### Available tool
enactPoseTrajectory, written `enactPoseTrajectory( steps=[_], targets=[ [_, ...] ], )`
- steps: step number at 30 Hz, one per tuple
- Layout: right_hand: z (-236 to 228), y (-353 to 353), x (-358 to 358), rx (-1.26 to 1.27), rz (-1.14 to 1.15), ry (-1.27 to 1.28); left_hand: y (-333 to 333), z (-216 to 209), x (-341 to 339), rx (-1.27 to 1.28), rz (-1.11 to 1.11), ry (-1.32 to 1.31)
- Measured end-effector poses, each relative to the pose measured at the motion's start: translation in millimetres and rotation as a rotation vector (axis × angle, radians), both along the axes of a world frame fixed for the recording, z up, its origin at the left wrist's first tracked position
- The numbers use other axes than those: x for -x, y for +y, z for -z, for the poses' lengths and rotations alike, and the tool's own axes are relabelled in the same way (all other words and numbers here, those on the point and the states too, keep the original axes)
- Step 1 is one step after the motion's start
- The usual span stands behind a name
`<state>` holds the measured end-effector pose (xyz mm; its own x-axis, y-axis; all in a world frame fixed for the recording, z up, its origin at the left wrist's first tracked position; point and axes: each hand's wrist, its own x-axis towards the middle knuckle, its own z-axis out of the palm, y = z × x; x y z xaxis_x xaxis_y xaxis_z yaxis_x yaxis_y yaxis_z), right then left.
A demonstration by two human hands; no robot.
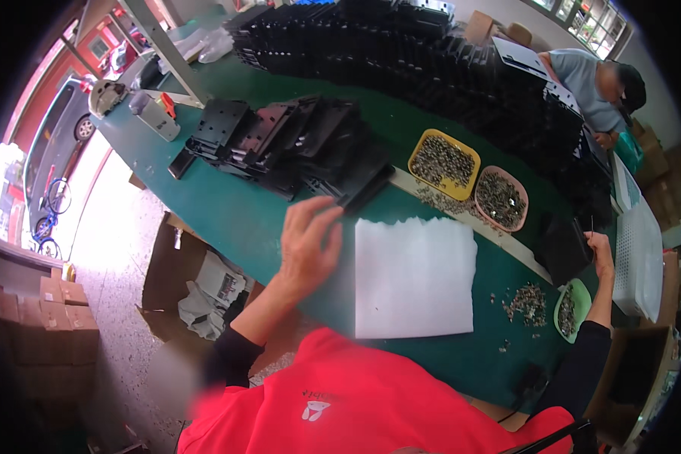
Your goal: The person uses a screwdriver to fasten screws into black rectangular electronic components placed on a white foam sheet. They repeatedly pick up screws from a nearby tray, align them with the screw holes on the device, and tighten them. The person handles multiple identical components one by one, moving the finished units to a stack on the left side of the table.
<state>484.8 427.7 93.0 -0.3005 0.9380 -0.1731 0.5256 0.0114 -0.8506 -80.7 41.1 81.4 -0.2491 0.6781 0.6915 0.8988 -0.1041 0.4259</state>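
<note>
My left hand (310,244) hovers over the table beside the near edge of a heap of black metal panels (280,147), fingers apart and holding nothing. On the far right my right hand (602,256) grips the edge of a black panel (566,250), which is tilted and partly dark against the black stacks behind it. Between my hands lies a white foam sheet (415,278) with a torn far edge. Close below my right hand sits a green tray (573,310) of small metal parts, with loose small parts (528,304) scattered to its left.
A yellow tray (473,181) and a pink tray (523,198) of small metal parts stand beyond the foam, along a pale strip. Long black panel stacks (371,45) line the back. A co-worker (594,79) is at the far right. White baskets (637,261) and an open carton (159,261) flank the table.
</note>
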Motion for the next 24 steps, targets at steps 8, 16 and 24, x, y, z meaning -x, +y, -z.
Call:
enactPoseTrajectory(
  steps=[8,16,24],
  targets=[
    [16.7,12.4,20.9,-0.503,-0.104,-0.398,33.0,-37.7,116.0,0.084,-0.587,0.513],
    [30.9,-2.9,49.4,-0.858,-0.043,-0.488,39.7,-23.3,152.0,0.357,-0.437,0.107],
    [29.7,-17.1,55.0,-0.952,-0.024,-0.580,34.2,-19.6,166.7,0.127,-0.225,0.294]
  ],
)
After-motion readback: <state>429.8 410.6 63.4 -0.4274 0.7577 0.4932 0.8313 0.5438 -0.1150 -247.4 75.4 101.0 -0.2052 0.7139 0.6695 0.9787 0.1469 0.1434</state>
